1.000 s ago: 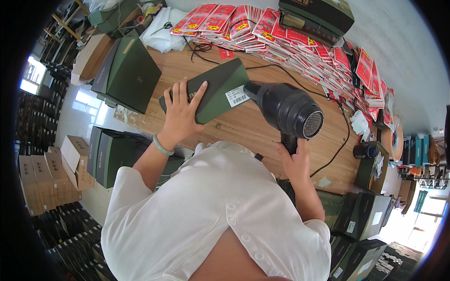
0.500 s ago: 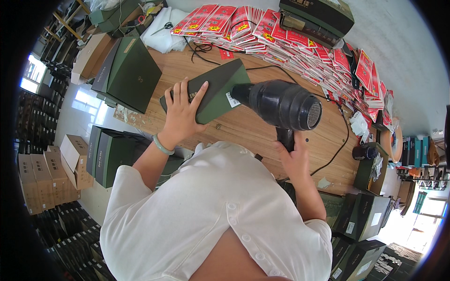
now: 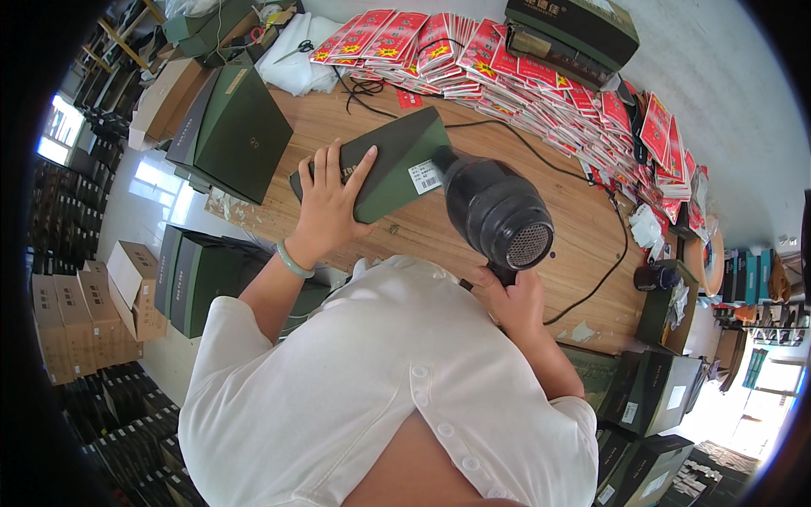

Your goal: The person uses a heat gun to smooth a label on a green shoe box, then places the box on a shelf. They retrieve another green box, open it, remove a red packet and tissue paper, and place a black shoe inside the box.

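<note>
"What's closest in?"

"My right hand [image 3: 517, 302], wrapped around the dryer [image 3: 497, 207]. On my feed I can't tell whether it's running."

"And the other?"

"My left hand [image 3: 331, 207], fingers spread wide across the box [image 3: 395, 167], which lies askew on the surface [image 3: 583, 279], between the near and far edges. If I pressed too lightly, the box could swivel."

"Any trouble at the nozzle [image 3: 443, 157]?"

"That's my main worry. It sits right beside the label [image 3: 425, 176]; I can't tell whether it touches. If it's hot and lingers, I'd expect the label to curl. A knock could dent the box."

"Further out?"

"The cord [image 3: 628, 241] loops toward the right edge, then back along the packets [image 3: 515, 80]. Were I to pull the dryer hard, a snag could drag some loose."

"And at the back?"

"Two cartons [image 3: 574, 25], stacked by the far edge, among those packets. If the pile slid, I think they could tip."
</note>
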Motion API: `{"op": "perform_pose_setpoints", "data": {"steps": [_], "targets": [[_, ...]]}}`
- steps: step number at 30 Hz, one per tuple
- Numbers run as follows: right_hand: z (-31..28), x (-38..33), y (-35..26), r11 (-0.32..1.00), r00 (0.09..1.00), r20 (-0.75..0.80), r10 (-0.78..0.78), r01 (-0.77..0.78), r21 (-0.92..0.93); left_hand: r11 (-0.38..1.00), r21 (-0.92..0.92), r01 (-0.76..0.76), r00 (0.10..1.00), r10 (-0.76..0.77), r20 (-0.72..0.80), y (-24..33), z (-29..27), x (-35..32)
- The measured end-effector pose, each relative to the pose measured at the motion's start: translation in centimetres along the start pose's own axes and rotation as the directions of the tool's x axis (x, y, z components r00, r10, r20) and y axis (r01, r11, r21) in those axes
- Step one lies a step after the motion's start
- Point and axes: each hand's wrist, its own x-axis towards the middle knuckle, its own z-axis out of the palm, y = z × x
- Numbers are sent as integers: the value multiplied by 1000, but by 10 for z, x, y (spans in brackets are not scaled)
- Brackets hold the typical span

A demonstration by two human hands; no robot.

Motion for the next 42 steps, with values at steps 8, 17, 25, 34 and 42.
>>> {"op": "perform_pose_setpoints", "data": {"steps": [8,17,25,34,42], "targets": [[-2,-5,13,992,1000,0,12,-12,122,1000,11,-7,1000,7,16,0,-1,0],[-8,-14,0,987,996,45,83,-88,138,1000,5,-5,1000,5,6,-1,1,0],[-6,-30,23,997,992,92,81,-82,3,1000,-13,2,1000,-2,0,-2,2,1],[-15,-27,5,978,996,19,92,-94,189,1000,-16,1,1000,-1,-4,-3,1,1],[-16,-18,19,989,996,-12,87,-86,118,1000,-18,-9,1000,9,-11,-3,0,2]]}}
